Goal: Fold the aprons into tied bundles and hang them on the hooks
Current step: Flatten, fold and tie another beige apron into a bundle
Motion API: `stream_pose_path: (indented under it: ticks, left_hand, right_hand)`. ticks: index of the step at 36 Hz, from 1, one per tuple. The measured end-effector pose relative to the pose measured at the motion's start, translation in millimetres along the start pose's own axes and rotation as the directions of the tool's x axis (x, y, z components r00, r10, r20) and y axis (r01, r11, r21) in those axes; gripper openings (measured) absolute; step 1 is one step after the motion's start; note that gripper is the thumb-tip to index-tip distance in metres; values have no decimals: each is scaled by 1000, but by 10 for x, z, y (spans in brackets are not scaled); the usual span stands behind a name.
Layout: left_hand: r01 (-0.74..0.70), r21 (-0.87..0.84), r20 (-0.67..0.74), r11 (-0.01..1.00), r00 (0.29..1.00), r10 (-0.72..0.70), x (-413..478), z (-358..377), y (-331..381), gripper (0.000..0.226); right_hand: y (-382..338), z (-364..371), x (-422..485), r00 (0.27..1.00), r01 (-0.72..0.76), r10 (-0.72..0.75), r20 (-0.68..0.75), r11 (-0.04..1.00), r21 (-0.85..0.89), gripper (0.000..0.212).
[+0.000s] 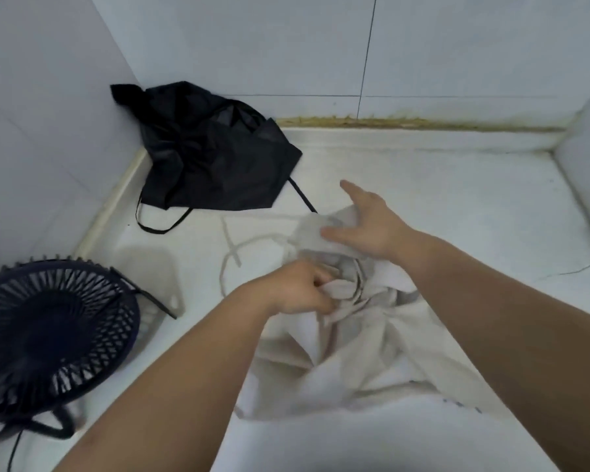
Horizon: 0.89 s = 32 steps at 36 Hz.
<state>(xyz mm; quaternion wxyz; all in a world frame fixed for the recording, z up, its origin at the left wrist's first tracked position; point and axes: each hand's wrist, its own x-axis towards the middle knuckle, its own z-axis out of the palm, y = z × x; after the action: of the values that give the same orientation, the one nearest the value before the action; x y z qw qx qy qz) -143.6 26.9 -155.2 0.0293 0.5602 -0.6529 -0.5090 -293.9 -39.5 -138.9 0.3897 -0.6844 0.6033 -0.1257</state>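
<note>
1. Hands are both over a pale apron [372,352]. It lies crumpled on the white counter [457,199], close to the front edge.
2. The left hand [297,289] is closed tight. Its fingers curl round a bunched bit of the pale apron, near the middle of the cloth.
3. The right hand [368,219] is spread wide, with straight fingers. Its thumb rests on the top fold of the pale apron. This part is a bit blurry.
4. The pale strings [234,253] of this apron lie in loose loops on the counter, to the left of the hands.
5. A black apron [212,158] sits in the back left corner. It is bunched up, with a knot at its top, and it leans on the tiled wall [286,46]. Its black strings [157,228] trail out onto the counter.
6. A dark round fan [48,335] stands at the front left, apart from both aprons.
</note>
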Motion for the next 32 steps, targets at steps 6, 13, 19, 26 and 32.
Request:
stream_pose_path:
  ticks: [6, 13, 19, 26, 32]
  left_hand:
    - [228, 25, -339, 973, 918, -206, -248, -135, -256, 44]
    - [386, 268, -336, 883, 896, -290, -394, -299, -236, 24]
    - [-72, -2, -652, 997, 756, 53, -464, -220, 106, 93]
    - [9, -93, -348, 996, 937, -41, -487, -73, 504, 76]
    - [78, -10, -115, 997, 990, -78, -599, 208, 448, 40]
  right_hand:
    - [262, 128, -184, 984, -138, 111, -139, 971, -198, 21]
    - [113, -111, -588, 913, -64, 91, -398, 995, 80, 38]
    - [48, -194, -964, 987, -87, 95, -128, 994, 64, 12]
    - [-46, -122, -1330, 979, -124, 89, 186, 974, 188, 15]
    - [244, -169, -1520, 943, -332, 260, 207, 726, 603, 17]
